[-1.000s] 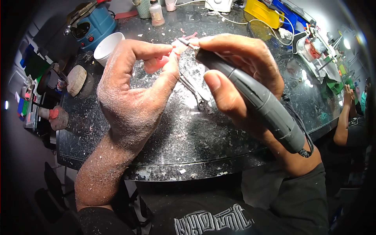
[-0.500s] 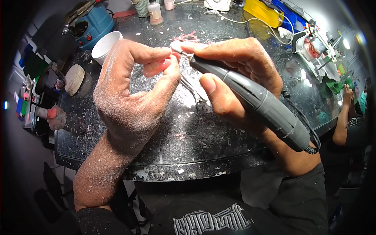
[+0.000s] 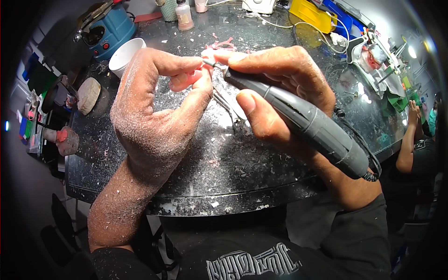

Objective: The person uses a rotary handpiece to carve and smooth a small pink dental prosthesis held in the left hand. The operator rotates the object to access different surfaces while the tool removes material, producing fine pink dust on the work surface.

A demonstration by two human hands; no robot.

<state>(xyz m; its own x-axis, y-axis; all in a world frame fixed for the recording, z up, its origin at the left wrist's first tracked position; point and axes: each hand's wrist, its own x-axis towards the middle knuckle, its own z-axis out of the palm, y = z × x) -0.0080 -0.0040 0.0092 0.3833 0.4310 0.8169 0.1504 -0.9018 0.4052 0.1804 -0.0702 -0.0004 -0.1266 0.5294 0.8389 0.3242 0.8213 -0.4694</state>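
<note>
My left hand (image 3: 156, 114), coated in white dust, pinches a small pink acrylic piece (image 3: 189, 77) between thumb and fingers above the dark worktop (image 3: 224, 163). My right hand (image 3: 275, 88) grips a long grey rotary handpiece (image 3: 303, 121) like a pen. Its thin bur tip (image 3: 211, 62) touches the pink piece. The handpiece's black cable (image 3: 364, 154) trails off to the right behind my wrist. A metal tool (image 3: 228, 109) lies on the worktop under my hands.
Dust and pink shavings (image 3: 221, 45) litter the worktop. A white cup (image 3: 125, 55) and a blue machine (image 3: 107, 30) stand at the back left, small bottles (image 3: 183, 15) at the back. Yellow and blue boxes (image 3: 322, 14) sit back right. Another person's arm (image 3: 410, 135) shows at the right.
Both hands have shifted slightly up and left over the worktop, still joined at the pink piece; the grip on piece and handpiece is unchanged.
</note>
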